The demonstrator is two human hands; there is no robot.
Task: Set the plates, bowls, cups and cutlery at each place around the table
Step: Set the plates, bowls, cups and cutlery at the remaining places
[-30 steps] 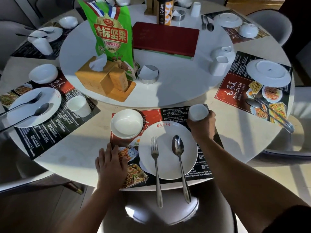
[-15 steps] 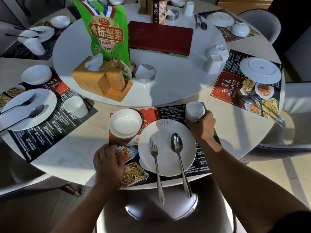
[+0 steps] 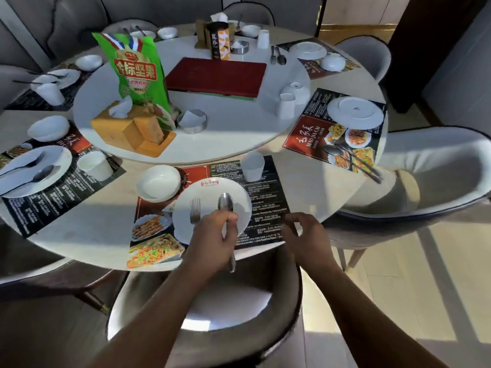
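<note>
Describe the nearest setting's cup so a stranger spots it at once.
From the white turntable, come to the placemat nearest the camera, where the left hand grips a spoon over the plate. The cup stands at that mat's far right corner: tall, plain white, handleless, unlike the wide bowl at far left.

Green snack bag (image 3: 138, 73), red menu book (image 3: 216, 77) and wooden tissue box (image 3: 125, 130) on turntable (image 3: 233, 136).

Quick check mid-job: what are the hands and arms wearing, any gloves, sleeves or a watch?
Nothing worn that shows: the left hand and right hand have no gloves, rings or watch, and no sleeve appears up to the frame edge.
</note>
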